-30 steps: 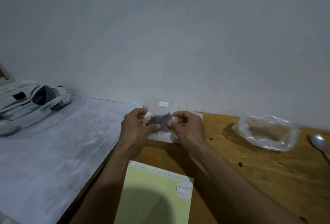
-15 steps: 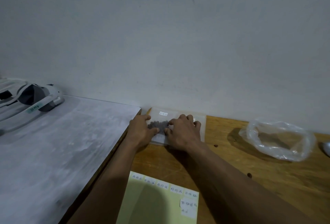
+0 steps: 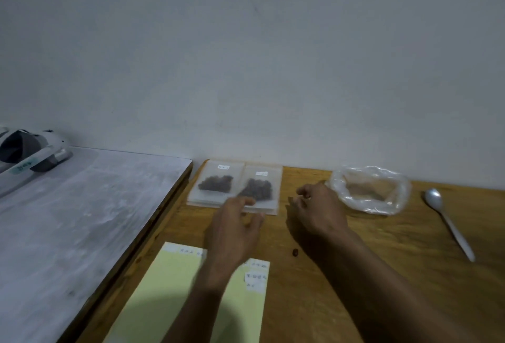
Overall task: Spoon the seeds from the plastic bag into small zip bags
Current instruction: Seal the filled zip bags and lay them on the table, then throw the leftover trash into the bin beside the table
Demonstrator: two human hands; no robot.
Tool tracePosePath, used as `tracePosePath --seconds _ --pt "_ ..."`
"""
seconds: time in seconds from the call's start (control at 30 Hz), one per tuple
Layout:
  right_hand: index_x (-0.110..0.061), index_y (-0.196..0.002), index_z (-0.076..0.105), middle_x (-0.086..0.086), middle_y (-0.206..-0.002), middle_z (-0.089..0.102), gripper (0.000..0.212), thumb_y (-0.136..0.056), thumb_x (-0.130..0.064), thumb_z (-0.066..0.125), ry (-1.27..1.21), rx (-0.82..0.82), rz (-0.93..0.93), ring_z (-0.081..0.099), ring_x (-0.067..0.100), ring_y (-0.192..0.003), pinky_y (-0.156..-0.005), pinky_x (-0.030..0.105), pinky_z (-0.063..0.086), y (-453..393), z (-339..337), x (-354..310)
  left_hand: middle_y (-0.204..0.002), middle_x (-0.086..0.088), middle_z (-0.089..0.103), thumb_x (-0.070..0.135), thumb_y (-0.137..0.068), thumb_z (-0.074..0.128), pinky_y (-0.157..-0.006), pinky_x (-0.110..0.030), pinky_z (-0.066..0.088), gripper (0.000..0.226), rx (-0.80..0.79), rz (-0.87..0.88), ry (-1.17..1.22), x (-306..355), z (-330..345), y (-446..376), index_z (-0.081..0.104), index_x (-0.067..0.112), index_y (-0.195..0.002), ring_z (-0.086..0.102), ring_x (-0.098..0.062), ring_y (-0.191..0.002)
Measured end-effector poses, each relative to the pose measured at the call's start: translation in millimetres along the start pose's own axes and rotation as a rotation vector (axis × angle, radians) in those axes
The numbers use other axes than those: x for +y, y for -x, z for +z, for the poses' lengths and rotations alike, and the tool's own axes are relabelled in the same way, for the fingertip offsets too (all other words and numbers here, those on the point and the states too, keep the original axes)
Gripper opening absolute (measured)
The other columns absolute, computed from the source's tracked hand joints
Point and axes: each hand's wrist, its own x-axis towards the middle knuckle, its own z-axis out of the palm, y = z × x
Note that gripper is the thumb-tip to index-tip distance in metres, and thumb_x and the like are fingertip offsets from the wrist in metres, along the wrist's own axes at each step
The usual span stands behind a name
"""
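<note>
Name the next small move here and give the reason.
Probably the right hand should reach for the spoon: two small zip bags already lie filled by the wall, both hands hold nothing, and the plastic bag sits open beside it.

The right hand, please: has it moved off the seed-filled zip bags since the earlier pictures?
Yes. The right hand has left the zip bags by the wall and now hovers right of them, nearer the plastic bag.

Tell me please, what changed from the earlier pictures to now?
Both hands let go of the seed-filled zip bag, which now lies flat beside another filled zip bag. The left hand and right hand drew back toward the person, holding nothing. The plastic bag, spoon and yellow sheet stayed put.
</note>
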Motion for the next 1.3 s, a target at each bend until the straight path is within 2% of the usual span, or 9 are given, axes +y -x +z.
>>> tracePosePath --seconds 0.2,0.4,0.47,0.6,0.67,0.83,1.0,1.2,1.3 --pt "-0.022 -0.096 0.076 -0.002 -0.090 0.075 0.021 -0.092 -0.040 0.066 0.104 0.013 0.006 0.065 0.014 -0.080 -0.073 0.035 0.058 1.6 9.7 3.2 -0.111 0.007 0.065 0.035 -0.099 0.059 -0.097 -0.037 0.050 0.019 -0.016 0.072 -0.097 5.4 40.7 29.2 0.067 0.025 -0.113 0.058 -0.011 -0.107" --pt "-0.019 -0.091 0.074 -0.001 -0.087 0.070 0.019 -0.095 -0.034 0.063 0.173 0.071 -0.014 0.064 0.017 -0.079 -0.074 0.038 0.058 4.7 14.7 1.2 -0.101 0.012 0.062 0.032 -0.100 0.056 -0.096 -0.038 0.048 0.011 0.021 0.106 -0.105 -0.6 45.6 32.8 0.066 0.026 -0.100 0.055 -0.008 -0.100" --pt "-0.016 -0.088 0.071 0.000 -0.083 0.068 0.017 -0.097 -0.028 0.060 -0.059 0.057 0.049 0.063 0.016 -0.077 -0.069 0.030 0.054 14.5 8.5 -0.6 -0.095 0.013 0.063 0.035 -0.099 0.056 -0.092 -0.041 0.050 0.013 0.031 0.112 -0.070 -2.4 45.9 32.1 0.065 0.027 -0.094 0.056 -0.007 -0.095" --pt "-0.004 -0.091 0.070 0.007 -0.084 0.069 0.017 -0.098 -0.014 0.057 -0.993 -0.102 0.537 0.062 0.018 -0.076 -0.067 0.029 0.050 45.5 -23.8 0.2 -0.090 0.012 0.065 0.041 -0.098 0.057 -0.090 -0.043 0.051 0.020 0.038 0.118 -0.037 -3.6 46.7 31.0 0.067 0.026 -0.088 0.058 -0.008 -0.091" --pt "-0.001 -0.095 0.068 0.006 -0.075 0.063 0.017 -0.098 -0.011 0.054 -1.101 -0.173 0.649 0.054 0.015 -0.066 -0.058 0.026 0.044 60.4 -34.5 0.0 -0.092 0.012 0.066 0.044 -0.097 0.057 -0.092 -0.043 0.050 0.022 0.028 0.131 -0.060 -1.6 46.4 31.9 0.068 0.027 -0.090 0.058 -0.009 -0.094" --pt "-0.021 -0.098 0.070 -0.004 -0.103 0.064 0.019 -0.101 -0.022 0.051 -0.592 -0.203 0.387 0.058 0.012 -0.097 -0.087 0.033 0.049 82.4 -31.4 -6.6 -0.096 0.012 0.064 0.047 -0.098 0.055 -0.096 -0.040 0.046 0.024 -0.014 0.141 -0.102 -1.8 46.3 33.1 0.068 0.028 -0.093 0.054 -0.009 -0.098" --pt "-0.018 -0.123 0.069 0.001 -0.120 0.069 0.028 -0.098 -0.014 0.057 -0.033 -0.265 -0.112 0.062 0.013 -0.105 -0.086 0.023 0.050 91.9 -23.3 -2.3 -0.097 0.009 0.064 0.038 -0.100 0.053 -0.097 -0.042 0.046 0.020 -0.001 0.137 -0.137 -4.9 47.5 32.3 0.067 0.025 -0.094 0.053 -0.011 -0.098" --pt "-0.015 -0.113 0.070 0.003 -0.108 0.061 0.020 -0.100 -0.018 0.054 0.155 -0.229 -0.227 0.059 0.017 -0.095 -0.083 0.032 0.055 90.6 -19.8 -3.6 -0.100 0.010 0.064 0.030 -0.097 0.060 -0.098 -0.040 0.046 0.008 -0.020 0.134 -0.162 -5.7 46.8 32.5 0.067 0.026 -0.097 0.053 -0.010 -0.100" --pt "-0.018 -0.105 0.069 -0.002 -0.103 0.065 0.015 -0.100 -0.024 0.056 -0.005 -0.241 -0.120 0.061 0.011 -0.092 -0.082 0.030 0.055 95.4 -21.1 1.3 -0.102 0.011 0.065 0.032 -0.095 0.062 -0.098 -0.038 0.046 0.008 -0.024 0.147 -0.167 -7.0 46.2 33.3 0.068 0.027 -0.099 0.053 -0.008 -0.102"
